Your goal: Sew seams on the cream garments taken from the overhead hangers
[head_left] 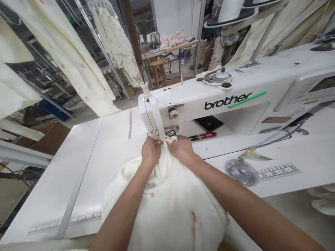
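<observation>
A cream fleecy garment (172,205) with small reddish marks lies bunched over the table's front edge and runs up to the needle area of a white sewing machine (193,99). My left hand (151,152) is closed on its edge, left of the presser foot. Close on the other side, my right hand (181,148) pinches the same cloth, its fingertips beneath the round metal knob. The needle itself is hard to make out between the fingers.
Red-handled thread snips (202,136) and a dark phone (208,123) lie under the machine arm. A clear plastic bobbin case (242,172) sits right, near a printed ruler strip (280,173). Cream fabric (75,62) hangs at left; a wooden stool (158,71) stands behind.
</observation>
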`<state>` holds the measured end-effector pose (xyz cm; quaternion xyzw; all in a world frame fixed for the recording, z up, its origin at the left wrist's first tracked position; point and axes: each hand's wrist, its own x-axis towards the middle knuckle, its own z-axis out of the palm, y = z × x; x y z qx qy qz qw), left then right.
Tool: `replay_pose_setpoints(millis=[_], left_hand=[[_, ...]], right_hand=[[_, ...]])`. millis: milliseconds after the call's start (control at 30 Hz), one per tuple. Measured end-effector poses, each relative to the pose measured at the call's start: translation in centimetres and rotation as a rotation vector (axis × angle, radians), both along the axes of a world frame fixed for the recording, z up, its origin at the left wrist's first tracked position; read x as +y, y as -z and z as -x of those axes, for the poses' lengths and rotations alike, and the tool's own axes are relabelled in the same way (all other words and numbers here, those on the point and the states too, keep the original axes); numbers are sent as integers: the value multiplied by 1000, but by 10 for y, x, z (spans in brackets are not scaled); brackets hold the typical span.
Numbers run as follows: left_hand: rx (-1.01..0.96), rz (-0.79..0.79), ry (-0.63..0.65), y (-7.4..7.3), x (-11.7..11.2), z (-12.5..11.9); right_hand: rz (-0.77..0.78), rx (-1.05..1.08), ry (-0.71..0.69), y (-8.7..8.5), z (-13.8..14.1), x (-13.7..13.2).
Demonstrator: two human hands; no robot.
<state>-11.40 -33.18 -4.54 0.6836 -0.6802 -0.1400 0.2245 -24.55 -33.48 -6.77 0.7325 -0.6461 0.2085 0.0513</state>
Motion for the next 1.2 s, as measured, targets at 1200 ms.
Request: replay_pose_setpoints(millis=[1200], left_hand=[[125,68,61,-3,4,-4]], right_hand=[[-122,-417,-241,-33,29,16]])
